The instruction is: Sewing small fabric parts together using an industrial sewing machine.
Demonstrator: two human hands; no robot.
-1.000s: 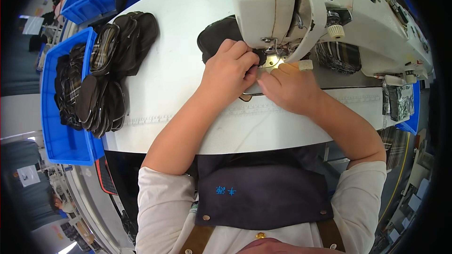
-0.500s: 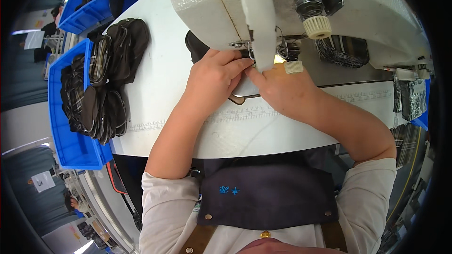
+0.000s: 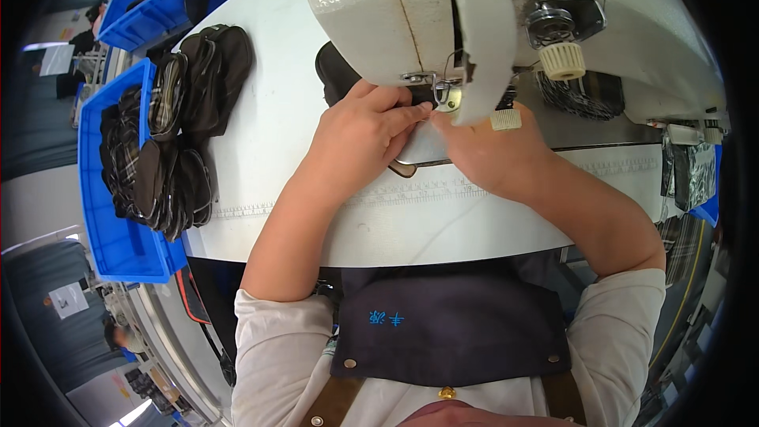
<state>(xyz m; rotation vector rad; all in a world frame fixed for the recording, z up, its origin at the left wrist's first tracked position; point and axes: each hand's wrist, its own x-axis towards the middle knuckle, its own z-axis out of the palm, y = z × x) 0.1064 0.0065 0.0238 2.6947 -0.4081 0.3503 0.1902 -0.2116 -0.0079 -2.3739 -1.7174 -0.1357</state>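
A dark brown fabric piece [image 3: 337, 73] lies under the head of a white sewing machine [image 3: 371, 28], its far-left end showing past my left hand. My left hand [image 3: 360, 128] is closed on this cloth, thumb and fingertips pressed together just left of the presser foot [image 3: 439, 88]. Close by on the right, my right hand [image 3: 498, 150] has its curled fingers at the same cloth beside the needle area. The machine's white guard and a ribbed knob [image 3: 506, 119] hide part of those fingers. A light-edged loop [image 3: 403, 168] sticks out below my left hand.
Stacked dark fabric pieces [image 3: 215, 83] lie at the table's left, beside a blue bin [image 3: 118, 249] holding more. Another blue bin [image 3: 150, 12] stands at the far left. A dark bundle [image 3: 581, 95] sits behind the machine arm. A printed ruler [image 3: 379, 196] runs along the white table.
The machine appears shifted right in the picture, and its guard now covers more of my right fingers. Both hands stay at the cloth, slightly farther right in view.
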